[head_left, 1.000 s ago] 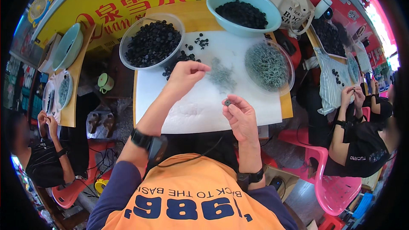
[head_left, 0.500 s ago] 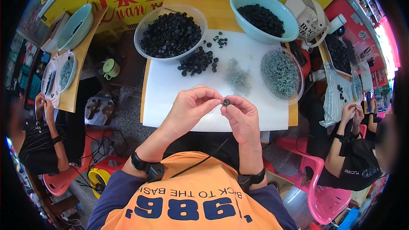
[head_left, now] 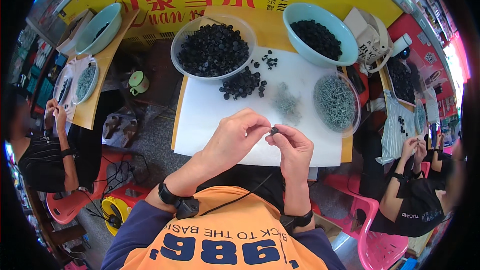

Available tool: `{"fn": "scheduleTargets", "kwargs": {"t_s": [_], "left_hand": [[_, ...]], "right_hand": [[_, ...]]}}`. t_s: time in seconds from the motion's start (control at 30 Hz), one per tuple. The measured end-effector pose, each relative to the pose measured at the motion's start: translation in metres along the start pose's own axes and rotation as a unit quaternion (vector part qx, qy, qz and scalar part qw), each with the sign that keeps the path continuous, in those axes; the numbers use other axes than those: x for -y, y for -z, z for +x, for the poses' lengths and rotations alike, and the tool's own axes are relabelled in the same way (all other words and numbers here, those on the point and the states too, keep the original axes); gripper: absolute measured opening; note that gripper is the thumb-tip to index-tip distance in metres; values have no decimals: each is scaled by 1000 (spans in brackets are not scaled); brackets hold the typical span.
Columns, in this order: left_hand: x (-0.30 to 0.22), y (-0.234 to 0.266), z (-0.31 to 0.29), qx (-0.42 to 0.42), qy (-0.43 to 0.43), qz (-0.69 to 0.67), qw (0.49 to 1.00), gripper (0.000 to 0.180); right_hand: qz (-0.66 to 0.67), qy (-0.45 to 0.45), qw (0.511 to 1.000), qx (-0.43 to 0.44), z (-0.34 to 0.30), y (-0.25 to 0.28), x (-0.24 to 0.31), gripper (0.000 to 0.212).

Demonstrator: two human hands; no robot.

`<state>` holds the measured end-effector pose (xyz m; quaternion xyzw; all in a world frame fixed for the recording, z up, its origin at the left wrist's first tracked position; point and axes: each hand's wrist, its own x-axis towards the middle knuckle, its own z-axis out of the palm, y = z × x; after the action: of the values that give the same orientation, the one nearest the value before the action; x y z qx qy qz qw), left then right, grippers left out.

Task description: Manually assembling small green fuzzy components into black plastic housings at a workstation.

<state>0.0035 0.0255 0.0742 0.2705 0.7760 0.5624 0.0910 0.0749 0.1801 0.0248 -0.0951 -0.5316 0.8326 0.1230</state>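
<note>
Over the white sheet (head_left: 205, 125), my two hands meet at their fingertips. My right hand (head_left: 295, 150) pinches a small round black plastic cap (head_left: 274, 130) between thumb and index finger. Close against that cap, my left hand (head_left: 237, 140) has its thumb and forefinger pressed together; whatever is between them is too small or hidden to make out. Beyond the hands lie a loose heap of black caps (head_left: 241, 86), a few small black pieces (head_left: 270, 62) and a thin scatter of greyish screws (head_left: 286, 103).
A clear bowl (head_left: 181, 68) heaped with black caps stands at the back left. The light blue basin (head_left: 351, 45) at the back right holds more. A clear tub (head_left: 358, 115) of screws sits at the sheet's right. Other people work at tables on both sides, beside a pink chair (head_left: 380, 235).
The whole view has shifted, so the table appears lower and to the right. My hands stay together around the black cap, with little visible change in grip.
</note>
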Motion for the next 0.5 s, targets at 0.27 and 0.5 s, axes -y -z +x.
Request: {"fn": "scheduleTargets", "kwargs": {"t_s": [0.27,0.5], "left_hand": [[17,-3,0,42,91,-130,986,12],[28,-10,2,57,147,-317,935,16]], "right_hand": [[-75,19,997,2,-3,-5,-2,20],[-199,99,974,-31,-4,-9,3,20]]}}
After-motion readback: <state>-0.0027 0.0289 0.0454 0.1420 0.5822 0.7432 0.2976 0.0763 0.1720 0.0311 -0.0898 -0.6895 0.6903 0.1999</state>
